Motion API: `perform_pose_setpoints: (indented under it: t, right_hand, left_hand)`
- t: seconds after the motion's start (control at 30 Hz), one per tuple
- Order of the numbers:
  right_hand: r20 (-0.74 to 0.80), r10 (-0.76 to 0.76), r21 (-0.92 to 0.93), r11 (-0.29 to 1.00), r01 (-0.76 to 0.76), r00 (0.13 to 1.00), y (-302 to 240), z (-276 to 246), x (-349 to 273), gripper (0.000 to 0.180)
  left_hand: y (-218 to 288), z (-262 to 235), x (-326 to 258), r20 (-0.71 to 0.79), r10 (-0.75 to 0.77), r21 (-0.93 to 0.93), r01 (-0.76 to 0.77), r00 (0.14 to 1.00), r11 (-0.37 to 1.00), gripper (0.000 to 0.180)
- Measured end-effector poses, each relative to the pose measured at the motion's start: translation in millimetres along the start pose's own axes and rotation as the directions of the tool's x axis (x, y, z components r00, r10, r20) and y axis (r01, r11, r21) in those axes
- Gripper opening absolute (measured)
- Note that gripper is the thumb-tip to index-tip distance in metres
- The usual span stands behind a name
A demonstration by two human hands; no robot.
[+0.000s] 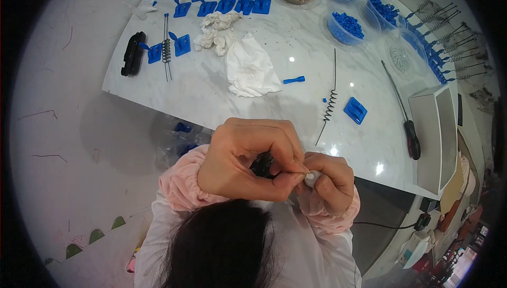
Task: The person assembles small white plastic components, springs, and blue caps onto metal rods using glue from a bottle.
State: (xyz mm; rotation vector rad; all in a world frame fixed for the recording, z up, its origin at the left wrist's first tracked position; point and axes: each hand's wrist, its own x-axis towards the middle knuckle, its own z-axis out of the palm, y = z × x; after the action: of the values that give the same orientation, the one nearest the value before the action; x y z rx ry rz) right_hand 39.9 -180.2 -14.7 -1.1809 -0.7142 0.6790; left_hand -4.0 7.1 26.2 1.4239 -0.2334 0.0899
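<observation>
Holding a small, white, rounded thing (312, 179)
Wrapped in the grip of the right hand (334, 179), met by the pinched left hand (247, 141). Likely light, perhaps slippery; best held by its sides. Held just short of the shiny white worktop (296, 111).

Near are one left hand (232, 150), one right hand (334, 179) and one small white piece (311, 178). To the right are one screwdriver (411, 137), one white box (426, 129) and one lone blue plate (355, 110); to the left, two blue plates (182, 45) near one black case (133, 54). Far off stand five round tubs (372, 26), three holding blue pieces (347, 25).
</observation>
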Motion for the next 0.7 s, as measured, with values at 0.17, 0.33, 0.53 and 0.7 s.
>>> perform_pose_setpoints:
  t: [0.17,0.33,0.53,0.7]
  right_hand:
    - [0.021,-0.028,0.108,0.994,0.026,0.999,4,2,2,0.042]
    - [-0.047,-0.033,0.13,0.991,0.039,0.998,12,4,-3,0.042]
    - [-0.198,-0.164,-0.189,0.974,0.127,0.966,7,11,2,0.023]
    - [-0.236,-0.33,-0.503,0.846,0.176,0.914,5,18,5,0.025]
  left_hand:
    - [-8,9,-1,-0.017,-0.047,-0.175,0.043,0.999,0.984,0.018]
    - [-8,18,-7,-0.111,-0.144,-0.324,0.101,0.983,0.941,0.02]
    - [-7,13,-10,-0.16,0.018,-0.07,-0.029,0.987,0.997,0.02]
    - [-7,17,-11,-0.216,0.063,-0.008,-0.066,0.974,0.998,0.021]
